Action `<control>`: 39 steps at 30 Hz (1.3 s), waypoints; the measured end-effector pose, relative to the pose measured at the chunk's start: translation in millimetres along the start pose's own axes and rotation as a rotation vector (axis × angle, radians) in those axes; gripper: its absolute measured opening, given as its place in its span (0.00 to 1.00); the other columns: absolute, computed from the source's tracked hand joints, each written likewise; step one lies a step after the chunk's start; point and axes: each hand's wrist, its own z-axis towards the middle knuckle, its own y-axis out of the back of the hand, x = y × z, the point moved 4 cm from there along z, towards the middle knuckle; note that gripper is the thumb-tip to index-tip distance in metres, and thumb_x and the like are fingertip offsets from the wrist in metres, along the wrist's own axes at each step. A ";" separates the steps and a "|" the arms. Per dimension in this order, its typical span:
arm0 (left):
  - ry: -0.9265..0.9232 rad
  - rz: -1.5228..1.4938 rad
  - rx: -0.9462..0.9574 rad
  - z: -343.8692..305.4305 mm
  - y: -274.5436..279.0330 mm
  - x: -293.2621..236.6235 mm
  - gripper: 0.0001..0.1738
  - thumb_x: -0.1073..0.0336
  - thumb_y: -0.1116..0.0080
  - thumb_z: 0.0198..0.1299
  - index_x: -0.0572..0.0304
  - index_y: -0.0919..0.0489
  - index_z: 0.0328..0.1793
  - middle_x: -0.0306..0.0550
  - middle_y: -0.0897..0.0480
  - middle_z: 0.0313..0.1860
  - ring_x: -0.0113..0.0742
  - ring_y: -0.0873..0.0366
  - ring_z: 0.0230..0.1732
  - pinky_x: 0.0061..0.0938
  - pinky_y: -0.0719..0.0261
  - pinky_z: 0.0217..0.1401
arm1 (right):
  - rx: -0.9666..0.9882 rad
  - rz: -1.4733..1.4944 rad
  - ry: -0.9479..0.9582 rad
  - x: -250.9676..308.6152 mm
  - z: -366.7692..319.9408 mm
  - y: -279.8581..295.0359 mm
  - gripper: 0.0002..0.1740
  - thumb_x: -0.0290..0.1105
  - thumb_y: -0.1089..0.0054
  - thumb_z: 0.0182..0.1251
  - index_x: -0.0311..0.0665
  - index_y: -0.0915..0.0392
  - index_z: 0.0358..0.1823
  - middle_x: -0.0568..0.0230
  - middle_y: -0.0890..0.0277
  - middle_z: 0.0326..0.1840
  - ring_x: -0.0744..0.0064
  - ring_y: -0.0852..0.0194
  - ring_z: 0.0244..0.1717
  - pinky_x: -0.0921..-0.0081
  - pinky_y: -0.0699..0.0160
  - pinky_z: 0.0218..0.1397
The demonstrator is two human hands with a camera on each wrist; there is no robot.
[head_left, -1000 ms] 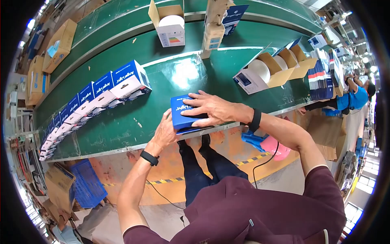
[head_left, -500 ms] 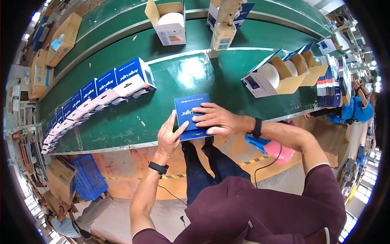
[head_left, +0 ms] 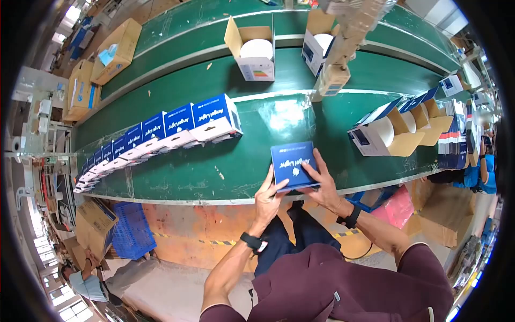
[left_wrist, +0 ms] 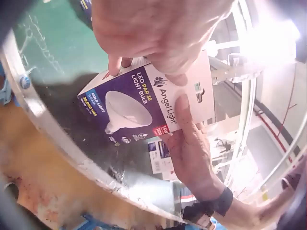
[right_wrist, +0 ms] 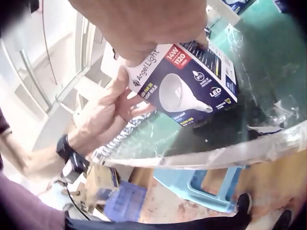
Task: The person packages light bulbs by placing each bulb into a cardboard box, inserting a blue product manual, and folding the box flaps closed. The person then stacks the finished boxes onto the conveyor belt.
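A blue and white light bulb box (head_left: 294, 167) with "Angel Light" on its top is between my two hands at the front edge of the green bench. My left hand (head_left: 268, 201) grips its near left side, thumb on the top. On the right side my right hand (head_left: 325, 188) holds it with the thumb over the top face. The left wrist view shows a printed bulb on the box front (left_wrist: 124, 108), with fingers around the white edge. In the right wrist view, the box (right_wrist: 184, 91) is tilted, and the right fingertips are partly hidden behind it.
A row of packed boxes (head_left: 179, 121) runs along the left. Open boxes with white bulbs (head_left: 256, 51) stand at the back, others (head_left: 382, 131) at the right beside flat cartons (head_left: 452, 134). A post (head_left: 343, 59) rises behind. A blue crate (head_left: 133, 231) stands on the floor.
The box's front flap, sticking out half a second ago, is now folded down. My right hand moved from the top to the right side. The head view swung left.
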 end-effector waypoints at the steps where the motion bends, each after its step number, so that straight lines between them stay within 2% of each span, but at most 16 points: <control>1: 0.006 0.014 -0.022 4.7 0.6 -0.9 0.25 0.82 0.25 0.56 0.49 0.07 0.59 0.63 0.36 0.87 0.50 0.24 0.78 0.34 0.21 0.75 | 0.022 -0.018 0.029 1.9 0.2 -4.3 0.37 0.32 0.17 0.57 0.52 0.17 0.71 0.37 0.53 0.91 0.34 0.45 0.87 0.51 0.31 0.82; 5: -0.197 0.249 0.044 29.5 20.2 -7.3 0.31 0.87 0.33 0.54 0.42 0.07 0.59 0.65 0.35 0.86 0.58 0.22 0.76 0.37 0.18 0.73 | 0.106 -0.198 0.193 -14.7 17.6 -7.0 0.45 0.20 0.24 0.59 0.48 0.27 0.80 0.37 0.58 0.92 0.34 0.42 0.85 0.57 0.29 0.81; 10: -0.292 0.483 0.208 50.1 44.0 -36.7 0.21 0.69 0.21 0.53 0.42 0.06 0.55 0.64 0.33 0.85 0.63 0.26 0.78 0.43 0.24 0.77 | 0.461 -0.305 0.177 8.1 34.7 27.9 0.51 0.30 0.23 0.63 0.48 0.39 0.87 0.35 0.60 0.92 0.33 0.39 0.83 0.55 0.26 0.79; 13: 0.147 -0.023 0.076 43.7 34.5 -16.2 0.16 0.64 0.21 0.59 0.60 0.07 0.53 0.63 0.29 0.83 0.57 0.22 0.75 0.40 0.23 0.76 | 0.254 -0.172 -0.018 25.4 37.4 28.3 0.56 0.39 0.20 0.63 0.41 0.45 0.88 0.38 0.59 0.92 0.38 0.36 0.82 0.54 0.25 0.78; 15: 0.188 0.036 -0.079 42.5 18.4 -4.5 0.23 0.70 0.26 0.65 0.72 0.14 0.65 0.63 0.24 0.79 0.51 0.19 0.72 0.38 0.23 0.75 | -0.028 0.342 -0.539 -4.1 36.3 -8.4 0.54 0.45 0.22 0.67 0.34 0.44 0.87 0.44 0.33 0.81 0.54 0.27 0.76 0.59 0.28 0.78; 19: 0.290 -0.079 -0.304 40.3 -0.5 -11.6 0.29 0.76 0.41 0.72 0.78 0.28 0.78 0.64 0.19 0.69 0.46 0.19 0.69 0.34 0.25 0.75 | -0.199 0.258 -0.519 -11.7 32.0 -36.4 0.41 0.45 0.30 0.75 0.29 0.33 0.81 0.44 0.19 0.69 0.60 0.21 0.68 0.67 0.25 0.72; 21: 0.188 0.084 -0.212 44.5 0.4 -9.0 0.29 0.78 0.44 0.73 0.79 0.29 0.79 0.64 0.19 0.71 0.43 0.20 0.69 0.31 0.26 0.76 | -0.179 0.195 -0.455 4.4 42.2 -31.0 0.38 0.44 0.33 0.78 0.27 0.32 0.80 0.46 0.19 0.68 0.65 0.21 0.66 0.69 0.26 0.73; 22: 0.305 -0.148 -0.246 47.8 -5.5 -9.8 0.32 0.80 0.45 0.71 0.80 0.32 0.81 0.62 0.20 0.74 0.40 0.20 0.70 0.31 0.25 0.75 | -0.269 0.042 -0.394 -31.9 29.9 -46.1 0.41 0.46 0.33 0.77 0.28 0.35 0.81 0.42 0.20 0.69 0.56 0.20 0.69 0.63 0.25 0.72; 25: 0.241 -0.175 -0.241 45.6 -1.4 3.9 0.33 0.80 0.43 0.71 0.81 0.34 0.82 0.57 0.21 0.75 0.36 0.21 0.69 0.28 0.24 0.73 | -0.102 0.493 -0.493 -30.2 40.5 -53.7 0.44 0.43 0.31 0.75 0.31 0.42 0.84 0.50 0.20 0.66 0.66 0.21 0.66 0.67 0.22 0.68; 28: 0.317 -0.265 -0.180 50.7 3.9 10.6 0.35 0.79 0.41 0.70 0.80 0.34 0.82 0.56 0.22 0.75 0.35 0.22 0.71 0.26 0.25 0.74 | -0.153 0.445 -0.562 -20.1 39.7 -50.9 0.42 0.40 0.30 0.75 0.37 0.40 0.85 0.55 0.18 0.62 0.69 0.18 0.59 0.73 0.17 0.59; 29: 0.243 -0.251 -0.190 53.3 9.0 27.5 0.34 0.75 0.38 0.71 0.77 0.31 0.82 0.52 0.18 0.71 0.32 0.18 0.64 0.24 0.20 0.66 | -0.168 0.479 -0.617 -16.8 40.0 -51.1 0.41 0.40 0.30 0.75 0.42 0.39 0.84 0.61 0.16 0.56 0.73 0.17 0.49 0.75 0.15 0.46; 31: 0.302 -0.151 -0.212 51.6 36.0 43.0 0.30 0.69 0.34 0.71 0.72 0.24 0.77 0.48 0.15 0.65 0.29 0.17 0.55 0.24 0.17 0.54 | -0.193 0.542 -0.570 -21.8 42.9 -55.2 0.39 0.42 0.31 0.75 0.41 0.37 0.83 0.65 0.16 0.51 0.77 0.19 0.42 0.76 0.19 0.35; 33: 0.220 0.074 -0.438 44.0 87.0 7.1 0.27 0.61 0.30 0.72 0.69 0.18 0.72 0.47 0.13 0.60 0.27 0.16 0.50 0.23 0.15 0.49 | -0.095 0.420 -0.597 -27.4 54.0 -48.5 0.39 0.53 0.33 0.75 0.47 0.35 0.81 0.63 0.18 0.59 0.68 0.16 0.54 0.66 0.10 0.43; 34: 0.081 0.244 -0.543 39.9 129.9 -27.9 0.31 0.58 0.32 0.74 0.77 0.22 0.72 0.62 0.15 0.68 0.43 0.16 0.65 0.35 0.21 0.71 | -0.079 0.426 -0.619 -26.3 63.1 -45.0 0.38 0.55 0.33 0.75 0.46 0.33 0.79 0.63 0.18 0.59 0.67 0.17 0.55 0.65 0.11 0.42; 37: 0.106 0.465 -0.894 38.4 287.7 -35.6 0.30 0.62 0.32 0.72 0.71 0.23 0.75 0.61 0.15 0.68 0.51 0.18 0.68 0.40 0.22 0.73 | -0.067 0.396 -0.648 -34.3 99.9 -47.1 0.38 0.58 0.35 0.75 0.49 0.33 0.78 0.61 0.18 0.61 0.60 0.17 0.58 0.53 0.11 0.49; 39: -0.116 1.132 -0.692 66.5 342.8 -75.0 0.39 0.64 0.27 0.63 0.65 0.27 0.80 0.63 0.22 0.75 0.60 0.28 0.78 0.47 0.30 0.81 | -0.032 0.396 -0.640 -36.8 127.5 -52.7 0.38 0.58 0.34 0.75 0.49 0.33 0.78 0.58 0.20 0.64 0.56 0.19 0.62 0.47 0.14 0.56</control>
